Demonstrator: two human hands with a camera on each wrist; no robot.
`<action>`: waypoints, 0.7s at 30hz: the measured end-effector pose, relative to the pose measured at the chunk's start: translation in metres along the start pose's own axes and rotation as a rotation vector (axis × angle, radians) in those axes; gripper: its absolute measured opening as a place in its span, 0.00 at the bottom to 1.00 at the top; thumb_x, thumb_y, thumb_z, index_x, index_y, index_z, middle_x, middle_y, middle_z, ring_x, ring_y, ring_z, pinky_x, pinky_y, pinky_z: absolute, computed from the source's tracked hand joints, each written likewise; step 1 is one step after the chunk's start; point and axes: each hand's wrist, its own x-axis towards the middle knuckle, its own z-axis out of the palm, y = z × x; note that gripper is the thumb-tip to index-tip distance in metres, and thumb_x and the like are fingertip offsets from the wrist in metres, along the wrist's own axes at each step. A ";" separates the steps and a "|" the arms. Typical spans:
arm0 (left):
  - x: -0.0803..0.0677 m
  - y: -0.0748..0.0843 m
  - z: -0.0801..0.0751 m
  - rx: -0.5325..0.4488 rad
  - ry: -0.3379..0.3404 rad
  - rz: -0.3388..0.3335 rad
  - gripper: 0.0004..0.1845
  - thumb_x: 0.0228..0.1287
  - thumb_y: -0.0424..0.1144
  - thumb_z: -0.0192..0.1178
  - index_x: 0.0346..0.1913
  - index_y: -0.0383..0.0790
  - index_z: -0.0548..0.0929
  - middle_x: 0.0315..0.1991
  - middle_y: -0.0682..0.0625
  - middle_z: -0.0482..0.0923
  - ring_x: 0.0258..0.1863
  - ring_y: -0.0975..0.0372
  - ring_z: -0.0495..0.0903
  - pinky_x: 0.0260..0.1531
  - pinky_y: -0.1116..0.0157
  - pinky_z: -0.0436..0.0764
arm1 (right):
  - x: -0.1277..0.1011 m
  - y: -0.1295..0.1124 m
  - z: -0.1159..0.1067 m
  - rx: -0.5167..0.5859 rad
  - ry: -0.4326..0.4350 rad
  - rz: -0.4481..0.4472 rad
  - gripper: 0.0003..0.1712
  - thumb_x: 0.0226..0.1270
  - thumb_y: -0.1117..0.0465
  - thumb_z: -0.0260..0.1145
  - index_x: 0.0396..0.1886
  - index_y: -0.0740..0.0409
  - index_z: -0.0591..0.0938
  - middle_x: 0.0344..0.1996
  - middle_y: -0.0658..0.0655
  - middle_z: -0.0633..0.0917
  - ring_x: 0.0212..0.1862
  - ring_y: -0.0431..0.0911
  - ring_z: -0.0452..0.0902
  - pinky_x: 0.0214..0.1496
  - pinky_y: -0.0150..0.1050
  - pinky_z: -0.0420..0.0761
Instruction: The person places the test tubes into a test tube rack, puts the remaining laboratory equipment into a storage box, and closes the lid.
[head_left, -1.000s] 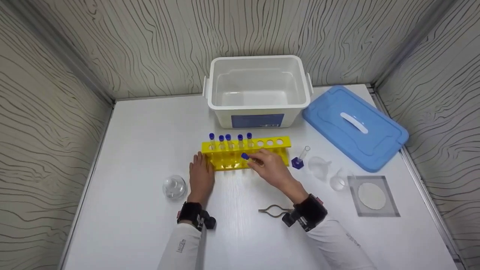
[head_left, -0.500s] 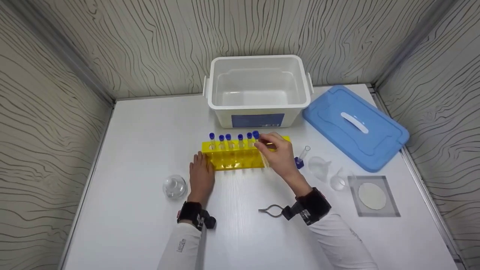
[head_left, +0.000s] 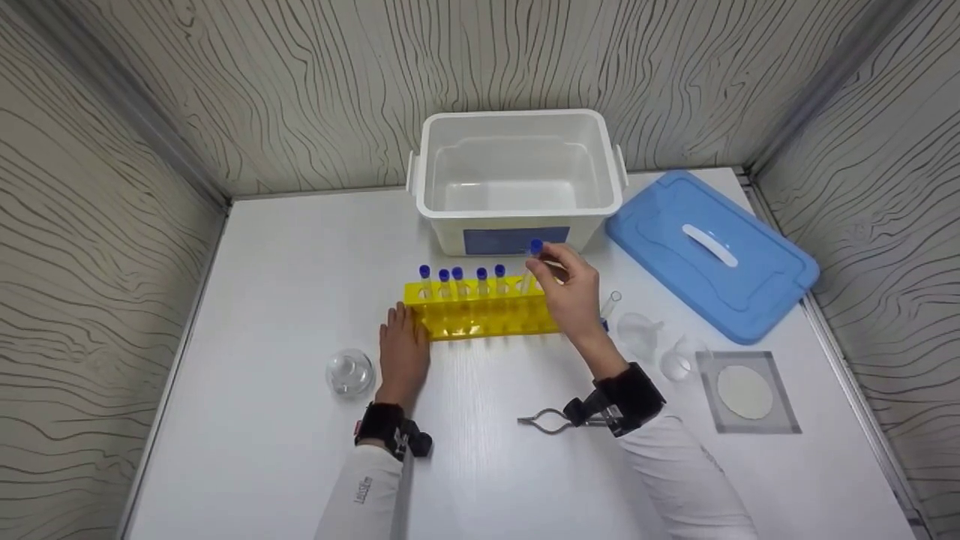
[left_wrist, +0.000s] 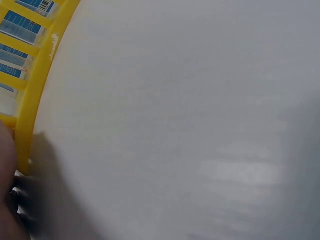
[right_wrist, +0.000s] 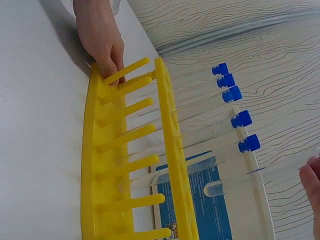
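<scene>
A yellow test tube rack (head_left: pixel 480 319) stands mid-table with several blue-capped tubes (head_left: pixel 457 281) upright in its left holes. My right hand (head_left: pixel 546 264) pinches one more blue-capped test tube (head_left: pixel 535 247) just below its cap and holds it tilted above the rack, its lower end near a free hole. In the right wrist view the held tube (right_wrist: pixel 225 185) hovers just past the rack's top bar (right_wrist: pixel 172 150), beside the standing tubes (right_wrist: pixel 235 95). My left hand (head_left: pixel 401 334) lies flat on the table with straight fingers touching the rack's left end (right_wrist: pixel 107 75). The left wrist view shows only the rack's edge (left_wrist: pixel 35 100) and bare table.
An empty white bin (head_left: pixel 517 124) stands behind the rack, its blue lid (head_left: pixel 709 251) to the right. Right of the rack are a small cylinder (head_left: pixel 611 302), a funnel (head_left: pixel 637 330), a small beaker (head_left: pixel 675 365) and a gauze square (head_left: pixel 746 391). A round flask (head_left: pixel 349 373) and a clamp (head_left: pixel 547 422) lie nearer me.
My right hand lifted the blue-capped tube from in front of the rack, moved it up and right, and turned it upright over the rack. The left hand stayed put.
</scene>
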 end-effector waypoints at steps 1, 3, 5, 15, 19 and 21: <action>0.000 0.000 0.000 -0.001 0.000 -0.002 0.31 0.80 0.49 0.34 0.78 0.37 0.53 0.81 0.43 0.47 0.81 0.50 0.46 0.81 0.49 0.44 | 0.001 0.001 0.000 -0.004 0.006 0.002 0.14 0.67 0.63 0.67 0.48 0.69 0.83 0.42 0.64 0.85 0.46 0.42 0.82 0.52 0.25 0.83; 0.000 0.001 -0.001 -0.002 0.002 -0.002 0.31 0.80 0.49 0.35 0.78 0.36 0.54 0.80 0.43 0.47 0.81 0.49 0.46 0.81 0.48 0.44 | 0.003 0.004 -0.001 -0.012 0.010 0.006 0.15 0.67 0.63 0.67 0.49 0.69 0.83 0.43 0.63 0.85 0.47 0.44 0.82 0.53 0.25 0.83; 0.000 0.002 -0.001 0.000 0.002 -0.003 0.31 0.79 0.49 0.36 0.77 0.36 0.54 0.80 0.42 0.47 0.81 0.49 0.46 0.81 0.48 0.45 | 0.005 0.008 -0.001 -0.016 0.006 0.017 0.15 0.67 0.62 0.67 0.49 0.67 0.83 0.43 0.62 0.85 0.48 0.46 0.82 0.53 0.26 0.83; 0.000 0.001 0.001 -0.007 -0.015 -0.022 0.32 0.80 0.49 0.36 0.78 0.37 0.53 0.81 0.43 0.47 0.81 0.50 0.45 0.81 0.49 0.43 | 0.003 0.030 0.003 -0.026 -0.026 0.032 0.15 0.67 0.62 0.67 0.49 0.66 0.83 0.44 0.61 0.85 0.49 0.50 0.84 0.53 0.30 0.85; 0.001 0.000 0.002 -0.007 -0.019 -0.029 0.32 0.80 0.50 0.35 0.78 0.38 0.52 0.81 0.44 0.46 0.82 0.51 0.44 0.81 0.49 0.43 | 0.002 0.037 0.004 -0.047 -0.054 0.073 0.14 0.68 0.62 0.66 0.50 0.64 0.83 0.45 0.62 0.86 0.50 0.52 0.85 0.54 0.33 0.85; 0.001 0.000 0.003 -0.009 -0.019 -0.029 0.32 0.80 0.50 0.35 0.78 0.38 0.52 0.81 0.44 0.46 0.82 0.51 0.44 0.81 0.49 0.43 | 0.001 0.039 0.004 -0.056 -0.067 0.104 0.14 0.68 0.62 0.66 0.50 0.63 0.83 0.45 0.62 0.86 0.51 0.52 0.85 0.54 0.36 0.85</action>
